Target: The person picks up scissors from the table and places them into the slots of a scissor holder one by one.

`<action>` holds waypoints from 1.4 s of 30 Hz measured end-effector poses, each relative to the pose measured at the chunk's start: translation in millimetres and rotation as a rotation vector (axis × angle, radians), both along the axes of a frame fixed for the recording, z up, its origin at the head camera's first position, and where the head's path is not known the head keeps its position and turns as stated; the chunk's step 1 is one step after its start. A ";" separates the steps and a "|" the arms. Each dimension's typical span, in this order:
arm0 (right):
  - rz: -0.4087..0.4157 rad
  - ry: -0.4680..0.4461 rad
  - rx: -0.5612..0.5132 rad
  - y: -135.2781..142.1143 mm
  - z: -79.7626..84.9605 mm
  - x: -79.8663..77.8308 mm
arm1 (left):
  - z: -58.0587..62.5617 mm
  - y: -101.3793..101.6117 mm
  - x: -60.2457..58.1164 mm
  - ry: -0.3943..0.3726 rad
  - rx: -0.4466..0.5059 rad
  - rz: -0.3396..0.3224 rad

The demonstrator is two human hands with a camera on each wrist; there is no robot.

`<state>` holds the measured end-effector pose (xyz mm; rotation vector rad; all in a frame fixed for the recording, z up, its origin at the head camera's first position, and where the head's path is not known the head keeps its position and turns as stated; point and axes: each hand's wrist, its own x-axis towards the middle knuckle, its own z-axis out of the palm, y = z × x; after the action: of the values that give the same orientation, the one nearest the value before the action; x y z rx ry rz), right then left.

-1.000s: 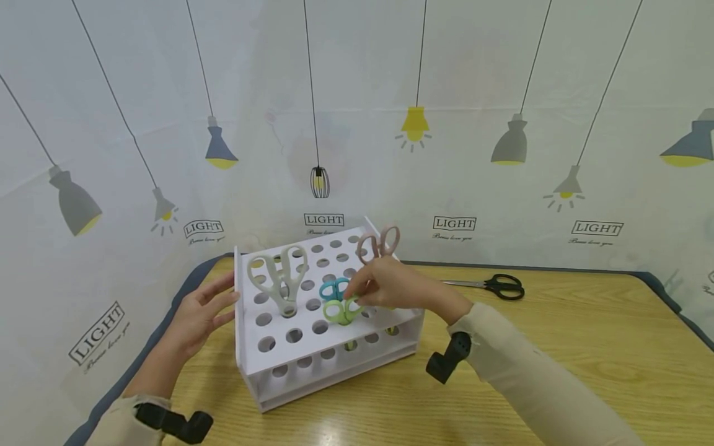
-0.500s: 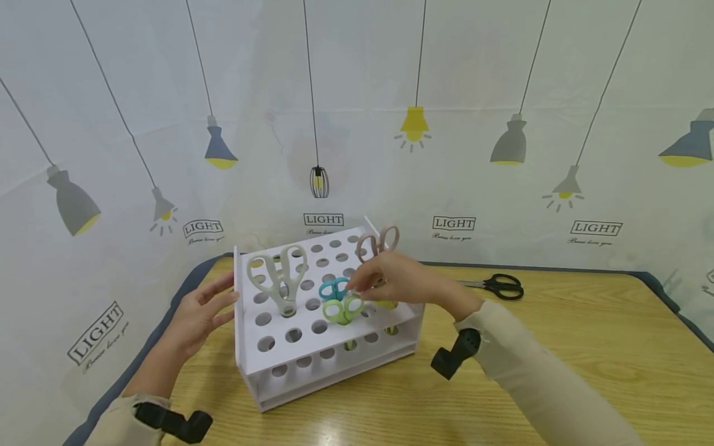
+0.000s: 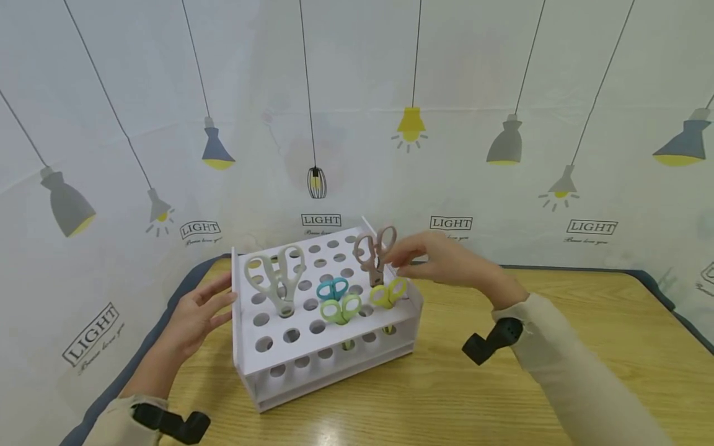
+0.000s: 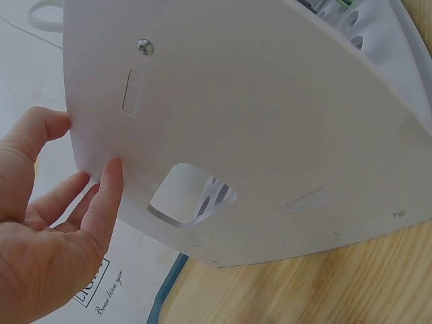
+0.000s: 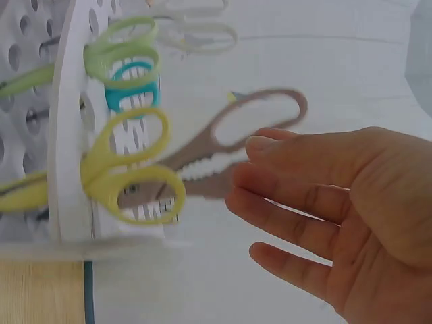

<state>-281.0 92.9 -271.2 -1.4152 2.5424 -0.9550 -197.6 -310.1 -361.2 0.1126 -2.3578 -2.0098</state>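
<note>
A white rack [image 3: 237, 310] with rows of round holes stands on the table. Upright in it are grey-green scissors [image 3: 284, 305], small teal scissors [image 3: 333, 290], small lime-green scissors [image 3: 341, 318], small yellow scissors [image 3: 383, 297] and brown scissors [image 3: 377, 269] with a toothed gap between the handles. My left hand [image 3: 192, 322] touches the rack's left side panel [image 4: 256, 121] with its fingertips. Close against the brown scissors' handle is my right hand [image 3: 446, 260], its fingers loosely bent. In the right wrist view its thumb and fingertips lie near the handle; contact is unclear.
The rack stands on a wooden table [image 3: 446, 396]. Behind the table hangs a white cloth [image 3: 362, 142] printed with lamps. A black wrist camera [image 3: 493, 341] sits on the right sleeve, another [image 3: 170, 422] on the left.
My right hand has moved from the lime-green and teal scissors up and right to the brown scissors, uncovering the yellow scissors. Black scissors on the table are now hidden. My left hand stays put.
</note>
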 end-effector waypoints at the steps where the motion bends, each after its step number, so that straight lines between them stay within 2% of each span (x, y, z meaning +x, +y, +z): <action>1: -0.015 0.008 0.001 5.2 -0.7 -1.7 | -0.1 0.0 -0.1 -0.001 0.003 -0.001; 5: -0.077 0.022 -0.006 27.6 -6.4 -11.0 | -0.5 0.0 -0.8 -0.004 0.011 -0.002; 13: -0.202 -0.066 -0.071 74.4 -22.8 -33.5 | -0.9 -1.1 -1.0 -0.007 0.003 -0.005; 20: -0.290 -0.107 -0.111 105.8 -35.3 -42.2 | -0.1 -0.5 -0.4 -0.011 0.004 0.001; 24: -0.347 -0.133 -0.100 122.9 -45.3 -46.0 | 0.3 0.0 -0.2 -0.011 0.002 0.003; 29: -0.444 -0.170 -0.069 144.1 -61.4 -49.1 | -0.2 -0.1 -0.1 -0.006 0.006 -0.002; 33: -0.488 -0.175 -0.063 160.1 -77.0 -51.0 | -0.5 -0.1 -0.2 -0.010 0.006 0.002; 39: -0.570 -0.261 -0.067 183.2 -105.6 -54.2 | -0.3 -0.1 -0.4 -0.013 0.020 0.006; 42: -0.630 -0.266 -0.062 191.8 -121.7 -55.3 | 0.1 0.2 0.3 -0.009 0.025 0.003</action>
<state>-336.3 284.7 -392.9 -0.4281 2.7937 -1.2015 -197.3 -309.8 -361.1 0.1258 -2.3374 -2.0418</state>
